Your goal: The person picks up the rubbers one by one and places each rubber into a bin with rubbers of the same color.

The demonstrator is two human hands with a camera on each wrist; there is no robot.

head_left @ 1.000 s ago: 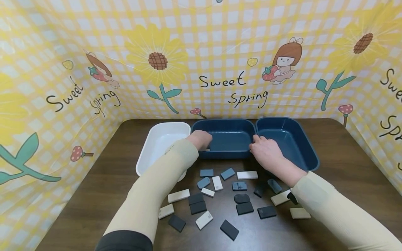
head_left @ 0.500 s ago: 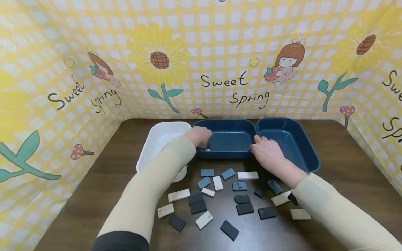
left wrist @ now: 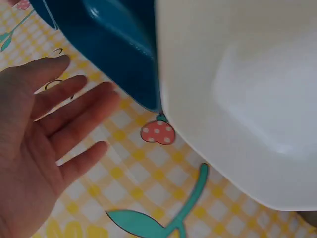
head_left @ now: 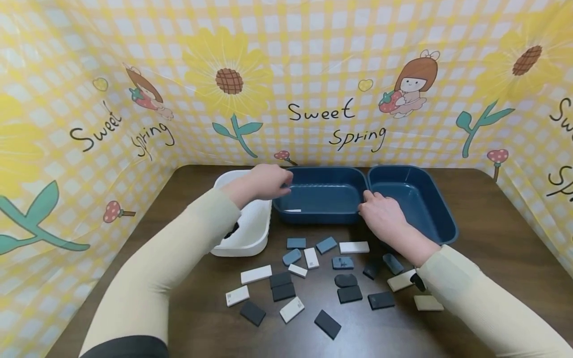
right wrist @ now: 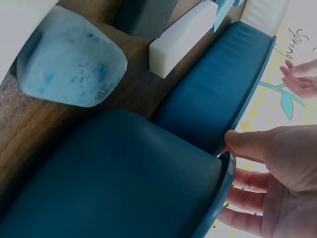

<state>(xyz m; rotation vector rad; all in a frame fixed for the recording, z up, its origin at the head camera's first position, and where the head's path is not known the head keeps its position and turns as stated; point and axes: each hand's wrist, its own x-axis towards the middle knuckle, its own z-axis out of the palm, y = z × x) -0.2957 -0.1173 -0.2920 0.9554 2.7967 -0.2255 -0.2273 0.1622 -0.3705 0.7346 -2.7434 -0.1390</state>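
Observation:
My left hand [head_left: 268,180] is above the shared edge of the white bin [head_left: 255,248] and the middle blue bin [head_left: 322,218]. Its fingers are spread and hold nothing, as the left wrist view [left wrist: 59,119] makes plain. A thin white tile [head_left: 293,211] lies inside the middle bin along its near wall. My right hand [head_left: 382,211] rests where the rims of the middle bin and the right blue bin [head_left: 449,219] meet. In the right wrist view the thumb [right wrist: 245,144] touches the rim, and the other fingers extend loosely beside it.
Several white, blue-grey, black and beige blocks lie scattered on the brown table [head_left: 201,318] before the bins. Among them are a black block [head_left: 328,324], a long white block [head_left: 256,274] and a speckled blue block [head_left: 342,263]. A yellow checked cloth [head_left: 309,64] hangs behind.
My left hand has lifted out of the middle bin and moved left, its fingers now spread. The white tile in that bin has come into fuller view. My right hand has stayed in place.

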